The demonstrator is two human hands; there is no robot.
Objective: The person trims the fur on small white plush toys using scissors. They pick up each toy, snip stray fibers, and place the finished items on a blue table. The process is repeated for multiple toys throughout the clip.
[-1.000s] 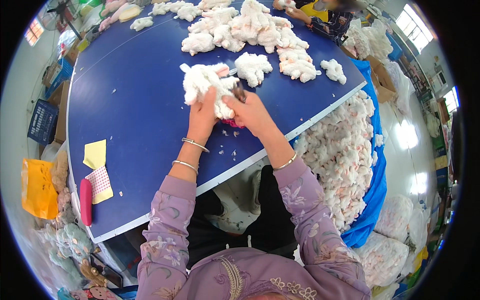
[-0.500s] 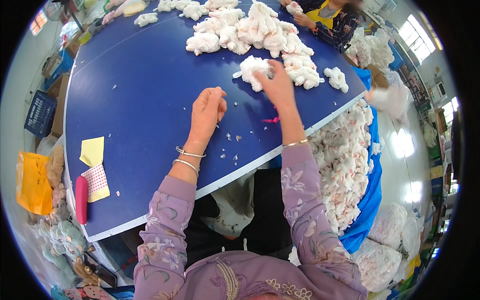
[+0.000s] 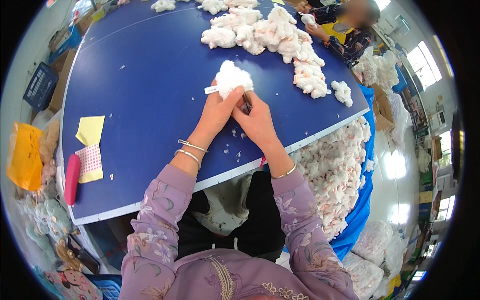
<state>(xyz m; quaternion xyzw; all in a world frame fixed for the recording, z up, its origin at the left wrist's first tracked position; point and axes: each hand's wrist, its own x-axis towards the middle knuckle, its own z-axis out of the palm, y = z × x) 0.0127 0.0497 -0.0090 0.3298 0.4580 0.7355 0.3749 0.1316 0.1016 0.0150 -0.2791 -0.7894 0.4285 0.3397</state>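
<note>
A fluffy white plush toy (image 3: 234, 78) with a small white tag (image 3: 211, 90) is held above the blue table. My left hand (image 3: 218, 111) is closed around its lower part. My right hand (image 3: 254, 119) meets the left one just under the toy, its fingers closed on a slim dark metal tool (image 3: 246, 104); most of the tool is hidden, so its kind does not show. A bit of pink (image 3: 263, 161) shows beside my right wrist.
White plush toys (image 3: 275, 32) are heaped across the far table (image 3: 150, 100), one plush toy (image 3: 342, 93) apart at right. Many more fill a blue-lined pile (image 3: 330, 185) at right. Yellow paper (image 3: 91, 131) and a pink case (image 3: 72, 179) lie left. A co-worker (image 3: 345, 30) sits opposite.
My right hand has brought the plush toy from the far table toward me, and my left hand has taken hold of it. Both hands are now together. The whole view has shifted slightly.
</note>
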